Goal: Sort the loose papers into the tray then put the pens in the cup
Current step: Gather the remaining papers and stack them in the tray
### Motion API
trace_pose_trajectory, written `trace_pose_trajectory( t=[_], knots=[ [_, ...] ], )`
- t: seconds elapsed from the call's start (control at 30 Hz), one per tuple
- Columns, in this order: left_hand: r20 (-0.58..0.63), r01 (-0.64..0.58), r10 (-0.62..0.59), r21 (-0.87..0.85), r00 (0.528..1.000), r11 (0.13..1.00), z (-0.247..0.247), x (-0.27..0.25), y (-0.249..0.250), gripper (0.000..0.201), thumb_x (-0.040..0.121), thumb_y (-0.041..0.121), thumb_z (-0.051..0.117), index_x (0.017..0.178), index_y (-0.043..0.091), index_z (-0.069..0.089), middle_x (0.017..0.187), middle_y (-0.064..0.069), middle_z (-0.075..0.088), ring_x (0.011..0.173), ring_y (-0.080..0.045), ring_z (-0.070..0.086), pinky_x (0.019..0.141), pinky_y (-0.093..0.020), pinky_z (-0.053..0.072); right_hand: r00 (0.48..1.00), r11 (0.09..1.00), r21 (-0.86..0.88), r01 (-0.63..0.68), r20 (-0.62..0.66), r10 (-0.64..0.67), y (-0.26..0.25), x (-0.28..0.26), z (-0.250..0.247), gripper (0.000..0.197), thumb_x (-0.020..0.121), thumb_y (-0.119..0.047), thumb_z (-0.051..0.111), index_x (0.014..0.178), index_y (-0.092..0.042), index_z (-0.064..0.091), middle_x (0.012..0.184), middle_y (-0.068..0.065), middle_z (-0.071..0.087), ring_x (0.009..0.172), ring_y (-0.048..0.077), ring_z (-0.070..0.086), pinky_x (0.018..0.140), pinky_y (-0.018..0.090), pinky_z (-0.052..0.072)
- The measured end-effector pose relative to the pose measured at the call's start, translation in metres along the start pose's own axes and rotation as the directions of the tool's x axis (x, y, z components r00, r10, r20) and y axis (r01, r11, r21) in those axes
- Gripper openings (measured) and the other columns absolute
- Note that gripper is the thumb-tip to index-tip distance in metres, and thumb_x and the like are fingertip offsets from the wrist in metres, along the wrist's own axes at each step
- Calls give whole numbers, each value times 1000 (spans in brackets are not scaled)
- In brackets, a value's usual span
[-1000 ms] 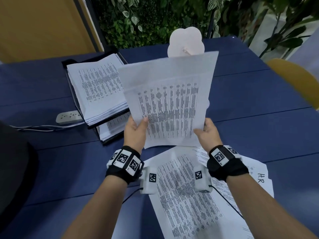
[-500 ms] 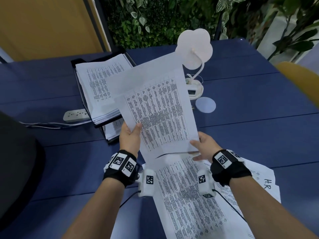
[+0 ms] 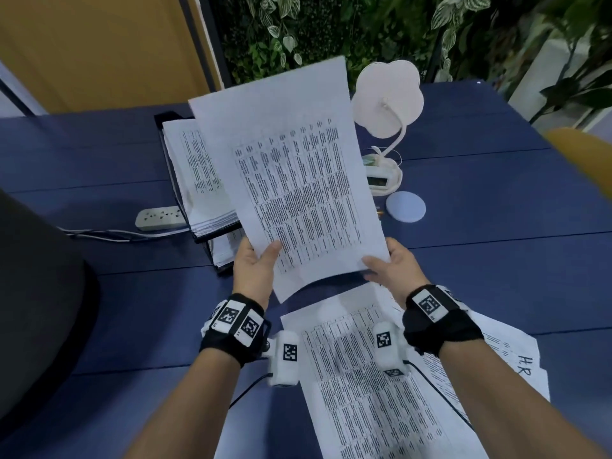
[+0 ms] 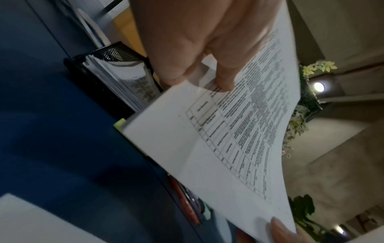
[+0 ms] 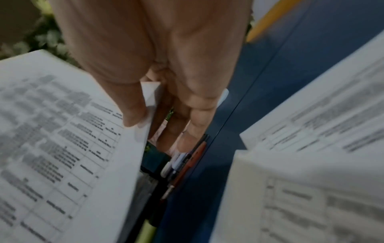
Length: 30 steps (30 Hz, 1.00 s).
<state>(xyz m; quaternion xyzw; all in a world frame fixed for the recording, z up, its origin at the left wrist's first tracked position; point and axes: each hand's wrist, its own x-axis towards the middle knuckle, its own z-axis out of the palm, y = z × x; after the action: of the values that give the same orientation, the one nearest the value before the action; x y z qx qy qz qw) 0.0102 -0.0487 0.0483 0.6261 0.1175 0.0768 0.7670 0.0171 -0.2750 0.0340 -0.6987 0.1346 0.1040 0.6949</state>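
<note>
Head view, both hands (image 3: 326, 265) pinching a white printed sheet (image 3: 291, 180), table-covered, tilted above the tray (image 3: 172, 180)

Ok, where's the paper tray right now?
In the head view the black tray sits left of centre on the blue table, already stacked with papers, beside the power strip.

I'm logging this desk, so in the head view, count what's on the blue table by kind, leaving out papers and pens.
Black paper tray: 1
White power strip: 1
White desk lamp: 1
Pale round disc: 1
Total: 4
</note>
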Motion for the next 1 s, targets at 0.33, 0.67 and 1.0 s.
trace_pose_trajectory(
  t=[0.33,0.67,1.0],
  knots=[
    [34,24,-20,-131,999,991,21,-1,4,29,92,-2,53,116,14,54,115,-2,66,106,-13,64,85,-23,50,997,848,528,-32,-37,61,-19,-3,25,17,93,-3,53,104,-13,62,117,12,65,112,35,59,95,53,48],
    [-284,-43,313,675,906,736,-21,8,33,103,74,33,78,151,22,10,157,-6,9,144,-22,10,116,-46,10,969,984,25,174,-183,-167,-25,2,-17,20,90,-6,60,105,-17,65,95,-5,69,86,12,64,86,34,50],
    [340,-339,116,940,933,-29,3,20,105,21,93,35,54,98,18,64,87,-5,65,93,-29,59,84,-36,35,967,967,21,253,-44,-252,-48,3,-10,24,92,1,54,112,-9,62,100,1,69,91,15,67,85,27,54]
  ],
)
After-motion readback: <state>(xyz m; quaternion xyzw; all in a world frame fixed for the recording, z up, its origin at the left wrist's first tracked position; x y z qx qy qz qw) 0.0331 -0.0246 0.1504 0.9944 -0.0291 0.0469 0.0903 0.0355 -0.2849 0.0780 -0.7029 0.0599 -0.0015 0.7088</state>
